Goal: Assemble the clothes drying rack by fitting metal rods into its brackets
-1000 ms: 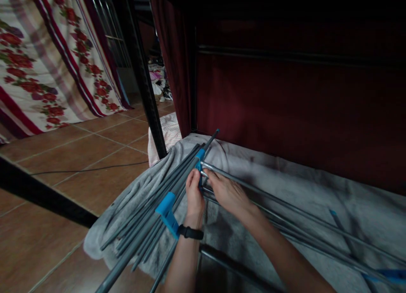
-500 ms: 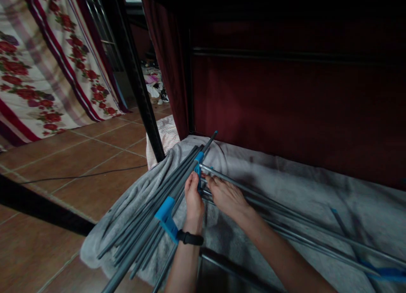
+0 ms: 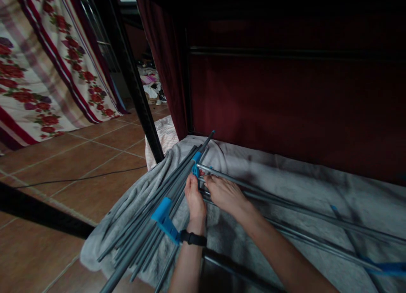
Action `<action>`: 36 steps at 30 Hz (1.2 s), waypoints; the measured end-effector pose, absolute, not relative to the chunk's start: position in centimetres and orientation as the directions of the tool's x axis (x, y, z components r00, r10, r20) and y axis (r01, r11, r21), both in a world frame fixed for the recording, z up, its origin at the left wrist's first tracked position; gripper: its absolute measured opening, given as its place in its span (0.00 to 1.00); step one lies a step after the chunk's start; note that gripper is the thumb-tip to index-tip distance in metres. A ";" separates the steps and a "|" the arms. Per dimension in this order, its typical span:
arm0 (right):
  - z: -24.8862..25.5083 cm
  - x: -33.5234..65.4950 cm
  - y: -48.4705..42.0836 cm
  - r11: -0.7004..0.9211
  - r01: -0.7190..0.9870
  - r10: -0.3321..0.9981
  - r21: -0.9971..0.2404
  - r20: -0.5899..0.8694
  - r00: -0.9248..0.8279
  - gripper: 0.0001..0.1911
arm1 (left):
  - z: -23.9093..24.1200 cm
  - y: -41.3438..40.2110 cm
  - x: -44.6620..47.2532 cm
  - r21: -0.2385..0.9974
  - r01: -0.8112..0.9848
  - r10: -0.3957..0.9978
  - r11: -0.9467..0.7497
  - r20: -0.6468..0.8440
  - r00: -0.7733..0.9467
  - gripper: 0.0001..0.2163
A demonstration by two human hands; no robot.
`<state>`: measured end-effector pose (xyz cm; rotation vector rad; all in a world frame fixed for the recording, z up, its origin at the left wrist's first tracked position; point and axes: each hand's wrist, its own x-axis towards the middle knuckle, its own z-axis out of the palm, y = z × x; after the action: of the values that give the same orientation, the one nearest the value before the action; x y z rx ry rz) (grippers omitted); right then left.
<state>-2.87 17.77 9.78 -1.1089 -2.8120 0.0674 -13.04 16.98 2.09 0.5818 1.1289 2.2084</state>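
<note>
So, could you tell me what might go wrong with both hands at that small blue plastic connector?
The left hand and right hand crowd the small blue plastic connector where thin grey metal rods meet, so a slipping rod could pinch fingers. The loose rod bundle lies on a rumpled grey cloth and might roll apart.

The floor (image 3: 79,157) is laid with reddish-brown tiles, and a thin dark cable (image 3: 79,177) is seen running across them. A cream cloth (image 3: 38,73) printed with red flowers is hung at the left. A black post (image 3: 132,81) is set slanting beside a dark red fabric panel (image 3: 285,111), which is crossed by a dark bar (image 3: 285,55). A grey blanket (image 3: 301,183) is spread on the floor. The room is dimly lit.
</note>
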 end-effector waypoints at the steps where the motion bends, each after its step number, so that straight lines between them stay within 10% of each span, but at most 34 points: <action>1: 9.8 -2.9 17.8 0.724 0.684 0.690 -0.093 0.089 -0.718 0.23 | 2.0 17.0 -13.0 0.844 -0.274 0.658 -0.462 0.119 -0.744 0.14; 36: 8.4 2.4 17.4 0.651 0.751 0.753 -0.110 0.216 -0.622 0.21 | 0.8 18.6 -13.4 0.917 0.183 0.484 -0.353 0.347 -0.803 0.16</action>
<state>2.39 17.39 8.38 -1.2189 -2.6283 0.0127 -13.38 18.61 0.82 0.8814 1.6571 2.2690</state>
